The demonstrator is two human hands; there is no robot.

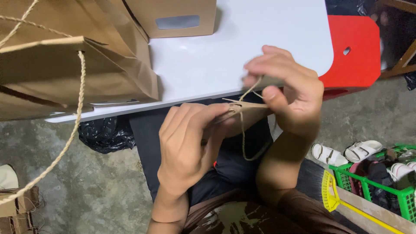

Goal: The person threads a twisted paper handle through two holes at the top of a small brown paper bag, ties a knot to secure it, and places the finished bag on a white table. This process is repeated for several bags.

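My left hand (188, 145) grips the folded top edge of a brown paper bag (249, 110) held above my lap. My right hand (288, 89) pinches a length of tan twine (243, 138) at the bag's edge, where it passes through a small hole. A loop of the twine hangs down below the bag between my forearms. Most of the bag is hidden behind my hands.
A white table (208, 60) lies just ahead. Finished brown paper bags (65, 60) with twine handles stand on its left, a brown box with a window (173, 17) behind. A red stool (353, 52) is at right. Sandals (346, 152), a green crate (392, 190) and a yellow broom (331, 195) sit on the concrete floor.
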